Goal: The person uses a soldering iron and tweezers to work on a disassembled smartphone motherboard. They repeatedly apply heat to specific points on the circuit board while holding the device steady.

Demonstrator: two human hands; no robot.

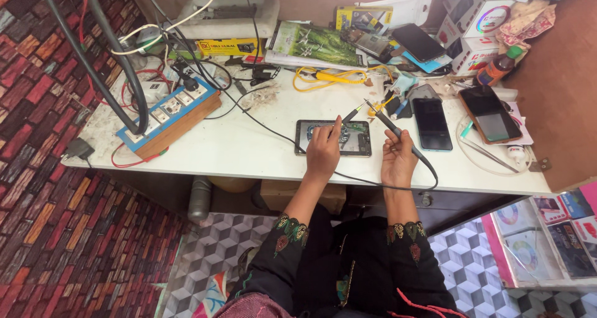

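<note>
An opened phone [359, 145] with its inner parts showing lies flat on the white worktable [249, 147]. My left hand [323, 151] rests over its left part and holds a thin dark tool [352, 114] that points up and to the right. My right hand [397, 159] grips a soldering iron [388, 124] by its black handle, tip angled up-left above the phone's right end. The iron's black cord [429, 168] loops from the handle around my right wrist and runs left under my arms.
A blue and white power strip [168, 109] on a wooden block sits at the left with cables. Two dark phones [431, 123] [491, 114] lie right of the open one, tweezers [490, 152] beyond. Booklets, boxes, a yellow cable [329, 77] and a bottle [495, 69] crowd the back.
</note>
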